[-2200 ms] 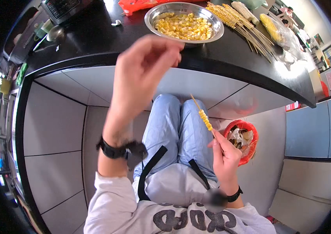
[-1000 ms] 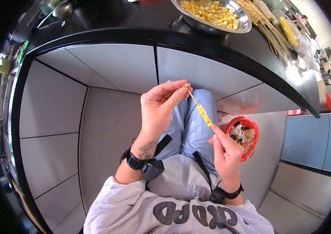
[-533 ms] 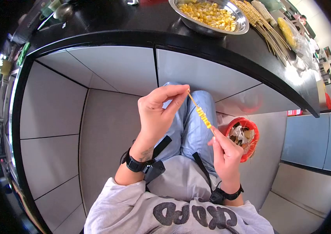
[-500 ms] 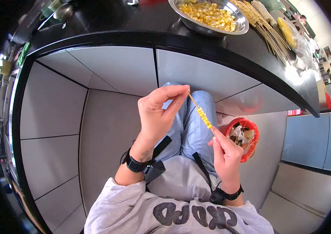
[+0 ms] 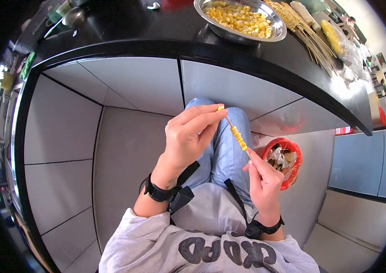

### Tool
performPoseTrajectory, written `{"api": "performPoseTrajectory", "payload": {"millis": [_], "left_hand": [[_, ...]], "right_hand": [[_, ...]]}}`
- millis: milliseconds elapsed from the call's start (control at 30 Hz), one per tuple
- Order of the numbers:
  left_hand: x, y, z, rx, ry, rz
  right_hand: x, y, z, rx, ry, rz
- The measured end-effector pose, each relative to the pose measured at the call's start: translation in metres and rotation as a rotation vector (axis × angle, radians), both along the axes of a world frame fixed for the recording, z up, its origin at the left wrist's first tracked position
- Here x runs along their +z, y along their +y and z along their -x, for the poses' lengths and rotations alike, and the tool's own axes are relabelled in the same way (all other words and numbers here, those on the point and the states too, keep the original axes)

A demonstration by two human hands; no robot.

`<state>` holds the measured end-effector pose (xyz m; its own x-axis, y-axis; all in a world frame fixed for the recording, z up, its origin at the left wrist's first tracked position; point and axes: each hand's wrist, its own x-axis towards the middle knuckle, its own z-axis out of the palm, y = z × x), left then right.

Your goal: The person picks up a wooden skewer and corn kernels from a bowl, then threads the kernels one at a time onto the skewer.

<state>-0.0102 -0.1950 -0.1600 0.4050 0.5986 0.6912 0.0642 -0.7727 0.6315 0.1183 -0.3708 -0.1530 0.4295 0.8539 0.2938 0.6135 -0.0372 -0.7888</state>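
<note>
My right hand (image 5: 266, 180) is closed round the lower end of a thin wooden skewer (image 5: 229, 121), which slants up toward the left. Several yellow corn kernels (image 5: 238, 138) are threaded in a row along its lower half, just above my right fingertips. At the skewer's top end, my left hand (image 5: 192, 133) pinches a single corn kernel (image 5: 220, 108) between thumb and fingers. Whether the tip has pierced this kernel cannot be made out. Both hands are held above my knees.
A metal bowl (image 5: 203, 14) of loose kernels stands on the black counter (image 5: 147, 27). To its right lie finished corn skewers (image 5: 288, 18), a corn cob (image 5: 332, 36) and a plastic bag (image 5: 351, 54). A red waste bin (image 5: 298, 157) stands on the floor at my right.
My left hand has shifted slightly downward at the skewer's upper end, and a kernel now shows clearly between its fingertips. My right hand and the threaded kernels have stayed nearly still.
</note>
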Motion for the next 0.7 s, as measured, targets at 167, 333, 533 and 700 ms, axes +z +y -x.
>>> {"api": "performPoseTrajectory", "payload": {"millis": [167, 333, 533, 700], "left_hand": [[-0.003, -0.006, -0.006, -0.037, -0.066, 0.128], [0.002, -0.006, -0.005, -0.137, -0.191, 0.46], [0.006, 0.001, -0.007, -0.333, -0.453, 1.186], [-0.002, 0.006, -0.007, -0.537, -0.511, 1.383]], "right_hand": [[0.004, 0.002, -0.001, 0.002, -0.019, -0.01], [0.004, 0.002, -0.002, -0.012, -0.009, -0.02], [0.004, 0.001, -0.001, -0.009, -0.023, -0.004], [0.002, 0.0, -0.002, -0.011, -0.033, -0.009]]}}
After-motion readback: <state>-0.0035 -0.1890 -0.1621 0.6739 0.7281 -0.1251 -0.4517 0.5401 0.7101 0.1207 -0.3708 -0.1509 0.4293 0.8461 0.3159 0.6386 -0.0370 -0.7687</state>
